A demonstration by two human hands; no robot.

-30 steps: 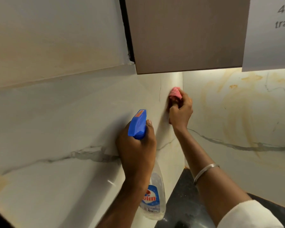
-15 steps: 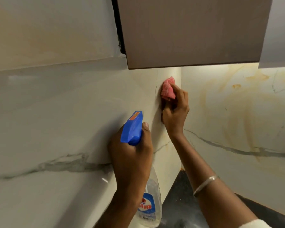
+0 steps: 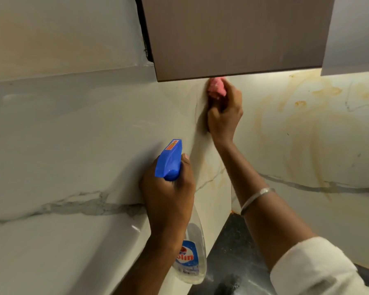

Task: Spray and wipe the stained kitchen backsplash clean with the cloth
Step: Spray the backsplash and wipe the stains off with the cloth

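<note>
A pink cloth [image 3: 216,88] is being gripped and pressed into the stained backsplash [image 3: 296,128] corner by the right hand [image 3: 225,116]; a spray bottle [image 3: 190,254] is being gripped by the left hand [image 3: 168,194].

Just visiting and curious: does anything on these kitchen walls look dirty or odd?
Yes. Yellow-brown streaks smear the backsplash right of the corner, odd on pale veined panels. The right hand presses the pink cloth high in the corner, away from them; the left hand grips the spray bottle.

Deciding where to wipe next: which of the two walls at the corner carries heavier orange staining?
The wall right of the corner: broad orange streaks cover it, while the left wall shows only faint marks.
</note>
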